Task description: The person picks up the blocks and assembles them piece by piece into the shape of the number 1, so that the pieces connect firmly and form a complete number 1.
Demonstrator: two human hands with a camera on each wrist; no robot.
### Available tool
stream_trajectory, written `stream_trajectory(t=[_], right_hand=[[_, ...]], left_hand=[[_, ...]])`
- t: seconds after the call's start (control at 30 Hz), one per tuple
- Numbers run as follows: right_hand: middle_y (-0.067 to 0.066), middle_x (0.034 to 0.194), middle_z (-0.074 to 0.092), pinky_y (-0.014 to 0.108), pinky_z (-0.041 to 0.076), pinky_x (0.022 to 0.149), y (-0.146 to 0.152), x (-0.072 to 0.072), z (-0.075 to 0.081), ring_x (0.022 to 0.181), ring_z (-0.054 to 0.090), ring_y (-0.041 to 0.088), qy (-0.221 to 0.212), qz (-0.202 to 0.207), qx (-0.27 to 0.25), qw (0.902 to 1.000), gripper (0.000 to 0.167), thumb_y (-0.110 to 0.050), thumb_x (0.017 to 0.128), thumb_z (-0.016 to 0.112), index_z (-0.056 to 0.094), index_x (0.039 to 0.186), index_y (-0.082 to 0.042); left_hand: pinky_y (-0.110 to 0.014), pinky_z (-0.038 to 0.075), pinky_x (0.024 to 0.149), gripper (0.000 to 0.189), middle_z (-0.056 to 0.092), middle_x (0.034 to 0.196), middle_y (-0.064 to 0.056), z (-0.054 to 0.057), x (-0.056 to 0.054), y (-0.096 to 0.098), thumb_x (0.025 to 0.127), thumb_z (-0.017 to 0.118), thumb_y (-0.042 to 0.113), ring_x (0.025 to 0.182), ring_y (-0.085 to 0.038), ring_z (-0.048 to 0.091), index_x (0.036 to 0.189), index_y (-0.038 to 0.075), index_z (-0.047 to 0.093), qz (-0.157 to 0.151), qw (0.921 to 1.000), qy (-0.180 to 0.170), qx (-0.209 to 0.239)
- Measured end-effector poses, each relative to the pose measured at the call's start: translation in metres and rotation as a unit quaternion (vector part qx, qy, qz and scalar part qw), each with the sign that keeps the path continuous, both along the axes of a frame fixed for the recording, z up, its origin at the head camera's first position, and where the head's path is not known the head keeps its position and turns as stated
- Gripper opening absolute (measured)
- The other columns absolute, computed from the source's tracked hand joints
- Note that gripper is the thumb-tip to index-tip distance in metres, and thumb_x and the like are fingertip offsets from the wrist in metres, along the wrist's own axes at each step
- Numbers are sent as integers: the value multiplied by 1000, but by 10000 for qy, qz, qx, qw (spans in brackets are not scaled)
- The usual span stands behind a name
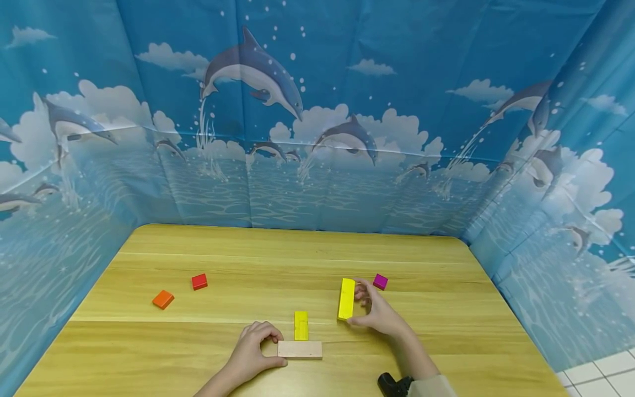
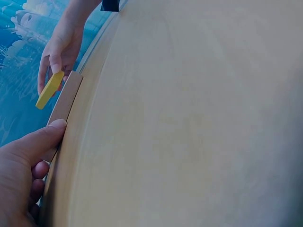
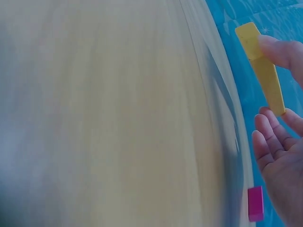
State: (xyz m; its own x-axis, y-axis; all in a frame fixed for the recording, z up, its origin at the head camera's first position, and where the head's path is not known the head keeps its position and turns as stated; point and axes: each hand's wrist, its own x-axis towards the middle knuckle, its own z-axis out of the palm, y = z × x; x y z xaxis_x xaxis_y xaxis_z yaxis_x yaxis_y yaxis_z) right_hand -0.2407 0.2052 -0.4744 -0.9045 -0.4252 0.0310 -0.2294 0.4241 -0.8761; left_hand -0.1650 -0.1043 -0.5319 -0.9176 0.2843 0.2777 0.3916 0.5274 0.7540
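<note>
In the head view a plain wooden block (image 1: 302, 350) lies near the front of the table, long side across. My left hand (image 1: 254, 348) pinches its left end between thumb and fingers; the left wrist view shows the thumb on top of the wooden block (image 2: 67, 97). Just behind it, a yellow block (image 1: 301, 325) points away from me. To the right, my right hand (image 1: 379, 313) holds a longer yellow block (image 1: 346, 299) by its two ends. In the right wrist view, thumb and index finger pinch this yellow block (image 3: 265, 71) above the table.
A purple block (image 1: 380, 282) sits beyond the right hand. At the left lie a red block (image 1: 199, 282) and an orange block (image 1: 163, 299). A black object (image 1: 394, 385) is by the right wrist. Dolphin-printed curtains (image 1: 317, 182) enclose the wooden table (image 1: 238, 264).
</note>
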Motion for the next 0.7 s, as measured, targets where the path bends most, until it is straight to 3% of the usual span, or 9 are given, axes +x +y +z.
stream_trajectory(t=[0.17,0.3,0.47,0.7], right_hand=[[20,114,42,41,39,85,-13,1,13,102,41,38,16,169,46,9998,87,-6,70,77,22,136,9],[20,115,42,45,38,87,-18,-8,3,103,41,37,-13,212,-62,9998,89,-5,69,77,22,137,7],[14,116,42,37,38,87,-22,-23,-19,102,42,28,9,218,-44,9998,92,-10,68,80,22,139,0],[10,117,41,34,38,87,-34,-31,-24,102,42,25,21,450,-93,9989,93,-18,69,80,22,140,-3]], left_hand=[[-47,31,88,36,49,77,22,0,0,0,60,80,44,79,-2,42,83,28,58,13,10000,-18,-18],[-47,30,88,36,49,78,22,0,0,0,60,79,45,79,-2,42,83,28,58,17,10000,-37,-15],[-46,31,88,36,49,77,21,0,0,1,59,80,44,79,-2,42,83,28,58,28,10000,-9,-42],[-46,31,88,36,49,77,21,-1,0,1,59,80,44,79,-2,42,83,28,58,31,10000,45,-62]])
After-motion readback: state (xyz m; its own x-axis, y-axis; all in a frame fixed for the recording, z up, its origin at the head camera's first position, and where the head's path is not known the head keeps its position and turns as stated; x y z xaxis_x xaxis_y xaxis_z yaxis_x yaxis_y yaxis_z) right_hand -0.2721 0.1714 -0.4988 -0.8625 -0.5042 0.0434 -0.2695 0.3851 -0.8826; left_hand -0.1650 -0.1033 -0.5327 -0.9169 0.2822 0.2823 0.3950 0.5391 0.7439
